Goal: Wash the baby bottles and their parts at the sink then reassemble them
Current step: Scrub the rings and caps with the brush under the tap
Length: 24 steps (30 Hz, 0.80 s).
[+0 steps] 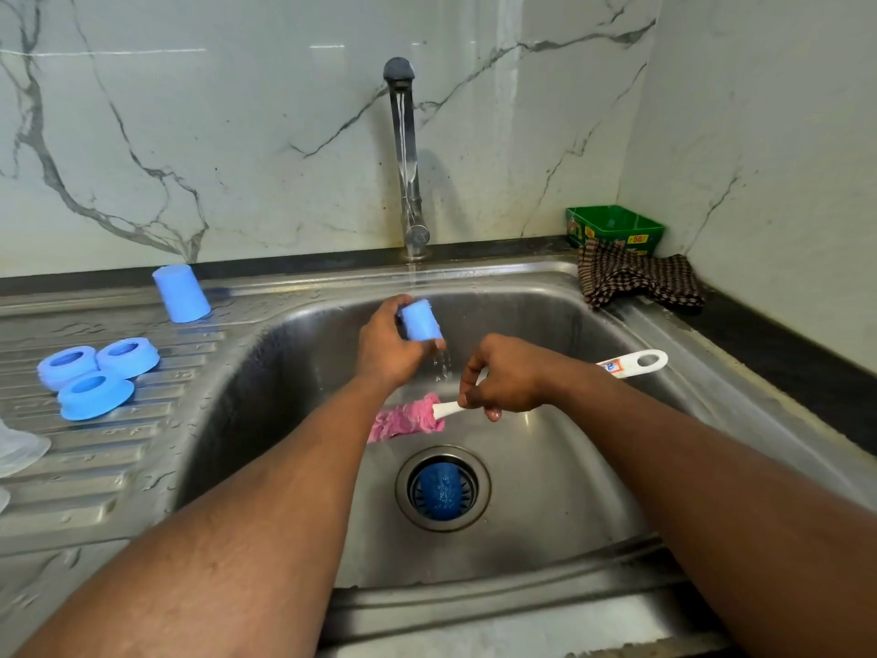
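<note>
Head view: left hand [387, 346] gripping wet blue plastic cap [420, 321], right hand [505, 377] clutching pink-sponge white-handled brush [408, 416]; risks slipping toward drain [443, 488].

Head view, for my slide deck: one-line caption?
Left hand rinses blue cap under running tap; right hand holds bottle brush.

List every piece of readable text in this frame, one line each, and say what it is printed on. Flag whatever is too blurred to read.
"50/" in red on a yellow patch: front of the green box in the counter corner.
Logo at the green box's left end: too blurred to read.
Red and blue label on the white bottle brush handle, held by the right hand: too blurred to read.
Nothing else carries legible text.
</note>
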Motion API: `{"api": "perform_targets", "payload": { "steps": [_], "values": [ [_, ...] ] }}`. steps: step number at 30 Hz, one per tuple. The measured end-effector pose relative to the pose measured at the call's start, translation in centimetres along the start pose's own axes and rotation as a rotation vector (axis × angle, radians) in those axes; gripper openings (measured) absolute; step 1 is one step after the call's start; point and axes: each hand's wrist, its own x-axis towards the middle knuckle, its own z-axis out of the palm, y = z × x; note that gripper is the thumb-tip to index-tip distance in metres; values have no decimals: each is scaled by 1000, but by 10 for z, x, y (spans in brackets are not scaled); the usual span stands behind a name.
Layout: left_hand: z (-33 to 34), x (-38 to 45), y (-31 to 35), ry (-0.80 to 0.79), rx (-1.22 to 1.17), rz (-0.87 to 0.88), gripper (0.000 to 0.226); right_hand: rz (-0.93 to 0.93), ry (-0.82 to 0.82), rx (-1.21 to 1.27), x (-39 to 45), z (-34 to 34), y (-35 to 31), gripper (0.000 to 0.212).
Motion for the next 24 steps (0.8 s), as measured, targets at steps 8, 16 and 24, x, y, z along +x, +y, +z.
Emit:
{"api": "perform_targets", "payload": {
  "steps": [8,16,24],
  "values": [
    [-4,4,19,-143,-653,-334,30,-7,-4,-24,0,-1,0,14],
    [-6,7,37,-163,-982,-614,34,-3,-1,-15,1,-1,0,14],
    [-2,5,50,-117,-926,-807,47,6,-8,-6,2,0,1,15]
  ]
}}
